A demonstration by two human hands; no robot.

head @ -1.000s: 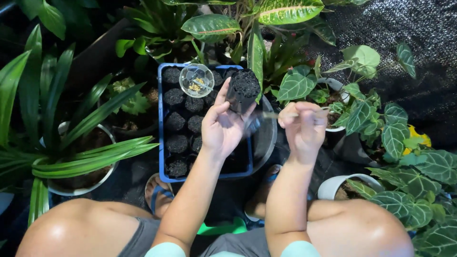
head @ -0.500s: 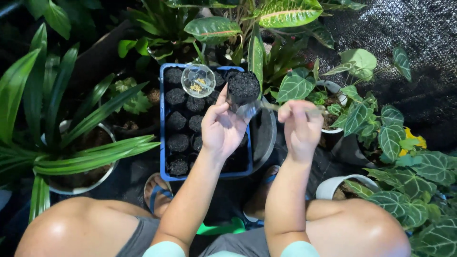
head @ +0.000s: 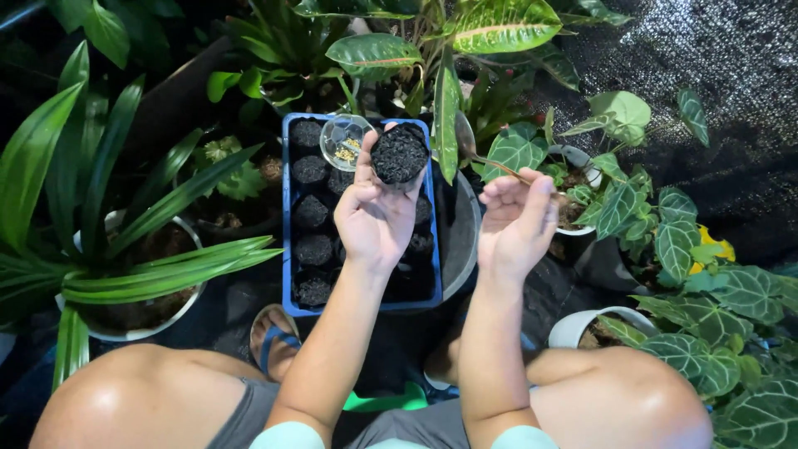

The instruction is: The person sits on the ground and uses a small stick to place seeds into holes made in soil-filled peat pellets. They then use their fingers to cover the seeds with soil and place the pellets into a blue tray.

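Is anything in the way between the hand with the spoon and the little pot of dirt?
Nothing visible. The left hand holds the small soil-filled pot up above the blue tray. The right hand holds a spoon beside it. Only a long green leaf hangs in the gap between pot and spoon bowl.

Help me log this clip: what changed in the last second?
Little changed. The left hand keeps the soil-filled pot raised over the blue tray. The right hand still pinches a thin stick, which earlier pointed toward the pot and now angles up and away. The clear dish stayed on the tray.
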